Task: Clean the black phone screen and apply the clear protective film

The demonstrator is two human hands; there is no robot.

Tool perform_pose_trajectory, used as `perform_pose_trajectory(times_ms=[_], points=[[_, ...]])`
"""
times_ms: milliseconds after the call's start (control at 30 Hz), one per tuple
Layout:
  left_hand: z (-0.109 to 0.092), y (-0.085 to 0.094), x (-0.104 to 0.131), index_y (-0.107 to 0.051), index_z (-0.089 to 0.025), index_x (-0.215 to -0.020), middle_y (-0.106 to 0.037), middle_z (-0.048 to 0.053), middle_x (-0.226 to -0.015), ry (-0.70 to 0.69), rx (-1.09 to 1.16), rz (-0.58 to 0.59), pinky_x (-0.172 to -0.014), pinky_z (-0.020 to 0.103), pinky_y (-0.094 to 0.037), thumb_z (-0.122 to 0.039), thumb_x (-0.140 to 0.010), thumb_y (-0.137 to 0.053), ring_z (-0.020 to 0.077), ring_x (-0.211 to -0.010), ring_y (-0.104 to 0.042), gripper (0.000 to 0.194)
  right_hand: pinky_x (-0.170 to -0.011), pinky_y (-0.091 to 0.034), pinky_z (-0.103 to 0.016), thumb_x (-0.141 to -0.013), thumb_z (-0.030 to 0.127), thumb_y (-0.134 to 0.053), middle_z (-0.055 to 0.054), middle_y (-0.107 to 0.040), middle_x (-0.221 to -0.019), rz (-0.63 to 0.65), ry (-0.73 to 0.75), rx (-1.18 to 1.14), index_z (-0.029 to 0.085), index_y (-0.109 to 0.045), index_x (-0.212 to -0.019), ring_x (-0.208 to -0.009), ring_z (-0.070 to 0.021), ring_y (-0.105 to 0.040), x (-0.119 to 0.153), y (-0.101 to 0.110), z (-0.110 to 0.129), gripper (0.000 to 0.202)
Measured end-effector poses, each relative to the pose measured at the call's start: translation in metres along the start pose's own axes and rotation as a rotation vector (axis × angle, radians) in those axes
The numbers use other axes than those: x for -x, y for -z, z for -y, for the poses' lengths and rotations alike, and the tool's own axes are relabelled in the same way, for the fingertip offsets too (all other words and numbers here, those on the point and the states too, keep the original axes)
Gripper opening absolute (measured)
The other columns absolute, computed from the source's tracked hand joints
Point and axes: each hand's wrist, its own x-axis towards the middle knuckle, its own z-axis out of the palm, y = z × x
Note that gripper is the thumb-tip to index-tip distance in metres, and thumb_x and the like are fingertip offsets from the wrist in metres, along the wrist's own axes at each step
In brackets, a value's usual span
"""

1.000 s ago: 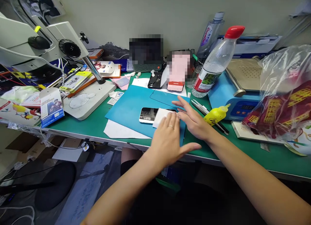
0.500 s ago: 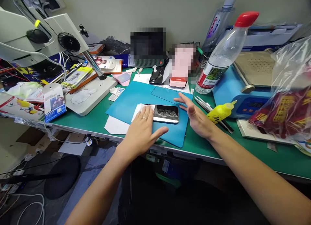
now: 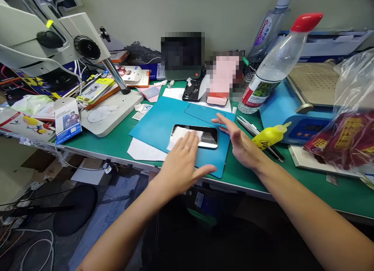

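My left hand lies flat, fingers stretched out, pressing a white wipe onto the screen of a smartphone. The phone lies face up on a blue mat, its right part uncovered and showing streaks or reflections. My right hand is beside the phone's right end with its fingers apart and nothing in it. Near its fingertips a clear glass screen protector with a dark border lies on the mat. A yellow squeeze bottle lies just right of this hand.
A microscope stand occupies the left. Behind the mat are a black phone and a pink-screened phone. To the right stand a red-capped water bottle, a blue heating plate device and a plastic bag. Tweezers lie nearby.
My left hand has slid right across the phone with the wipe, baring the phone's left end. My right hand keeps about the same pose; the whole view has shifted slightly.
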Motion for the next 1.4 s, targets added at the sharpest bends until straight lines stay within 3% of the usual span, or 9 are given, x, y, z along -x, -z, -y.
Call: perform_pose_trajectory(times_ms=[100, 200, 333, 467, 567, 833, 1033, 1233, 1400], points=[[0.024, 0.002, 0.007, -0.029, 0.003, -0.164, -0.022, 0.024, -0.173, 0.085, -0.053, -0.017, -0.132, 0.053, -0.025, -0.076, -0.104, -0.026, 0.0357, -0.163, -0.02, 0.099, -0.128, -0.03, -0.063, -0.085, 0.092, -0.013, -0.01, -0.051, -0.162, 0.01, 0.002, 0.016, 0.034, -0.034, -0.167, -0.153, -0.0371, -0.041, 0.0, 0.001, 0.005, 0.102], [0.028, 0.002, 0.0, -0.03, 0.005, -0.163, -0.023, 0.027, -0.172, 0.106, -0.072, -0.008, -0.132, 0.053, -0.024, -0.074, -0.104, -0.031, 0.0361, -0.163, -0.019, 0.098, -0.127, -0.032, -0.063, -0.084, 0.093, -0.013, -0.012, -0.053, -0.16, 0.021, -0.009, 0.045, 0.031, -0.036, -0.166, -0.152, -0.0376, -0.043, 0.0, 0.002, 0.009, 0.106], [-0.003, 0.001, -0.024, -0.027, 0.008, -0.163, -0.022, 0.03, -0.171, 0.134, -0.056, 0.001, -0.133, 0.052, -0.022, -0.079, -0.1, -0.038, 0.0389, -0.163, -0.018, 0.108, -0.127, -0.032, -0.062, -0.086, 0.092, -0.014, -0.011, -0.055, -0.158, 0.014, 0.014, 0.054, 0.032, -0.037, -0.166, -0.151, -0.0361, -0.043, 0.0, 0.001, 0.009, 0.103], [-0.044, -0.001, -0.04, -0.024, 0.006, -0.165, -0.022, 0.027, -0.173, -0.016, 0.011, 0.05, -0.134, 0.048, -0.021, -0.088, -0.093, -0.036, 0.0379, -0.163, -0.016, 0.119, -0.126, -0.033, -0.061, -0.088, 0.091, -0.013, -0.01, -0.056, -0.156, -0.02, 0.029, 0.049, 0.033, -0.038, -0.165, -0.149, -0.0348, -0.046, 0.0, 0.001, 0.006, 0.1], [-0.053, -0.002, -0.037, -0.026, 0.006, -0.164, -0.025, 0.026, -0.172, -0.066, 0.019, 0.04, -0.134, 0.046, -0.023, -0.086, -0.095, -0.034, 0.036, -0.163, -0.02, 0.115, -0.126, -0.035, -0.061, -0.088, 0.091, -0.013, -0.011, -0.055, -0.157, -0.031, 0.019, 0.054, 0.032, -0.038, -0.165, -0.148, -0.0345, -0.047, 0.0, 0.001, 0.005, 0.1], [0.01, -0.005, 0.005, -0.03, 0.002, -0.163, -0.026, 0.026, -0.172, 0.011, -0.067, -0.042, -0.132, 0.052, -0.026, -0.08, -0.102, -0.021, 0.036, -0.163, -0.021, 0.103, -0.131, -0.026, -0.058, -0.088, 0.091, -0.009, -0.011, -0.056, -0.156, -0.006, 0.003, 0.113, 0.029, -0.037, -0.165, -0.155, -0.0324, -0.038, 0.001, 0.001, 0.014, 0.103], [0.04, -0.002, 0.0, -0.024, 0.004, -0.165, -0.023, 0.029, -0.172, 0.151, -0.075, -0.033, -0.132, 0.053, -0.023, -0.073, -0.105, -0.026, 0.0363, -0.164, -0.017, 0.097, -0.13, -0.027, -0.059, -0.088, 0.09, -0.006, -0.01, -0.054, -0.157, -0.02, -0.034, 0.109, 0.032, -0.038, -0.164, -0.155, -0.0322, -0.037, 0.003, 0.001, 0.018, 0.101], [0.003, 0.006, -0.037, -0.028, 0.009, -0.162, -0.025, 0.032, -0.17, 0.179, -0.04, 0.027, -0.132, 0.05, -0.022, -0.077, -0.103, -0.031, 0.0387, -0.163, -0.018, 0.104, -0.129, -0.027, -0.06, -0.086, 0.091, -0.003, -0.011, -0.058, -0.153, -0.053, 0.0, 0.099, 0.033, -0.043, -0.162, -0.151, -0.0339, -0.042, 0.0, 0.0, 0.013, 0.104], [-0.042, 0.004, -0.06, -0.027, 0.009, -0.162, -0.023, 0.03, -0.171, 0.032, -0.004, 0.083, -0.134, 0.045, -0.019, -0.069, -0.107, -0.028, 0.0366, -0.163, -0.017, 0.096, -0.128, -0.03, -0.058, -0.086, 0.09, 0.0, -0.011, -0.06, -0.151, -0.118, -0.016, 0.043, 0.031, -0.046, -0.16, -0.148, -0.0326, -0.046, -0.001, 0.001, 0.003, 0.105]])
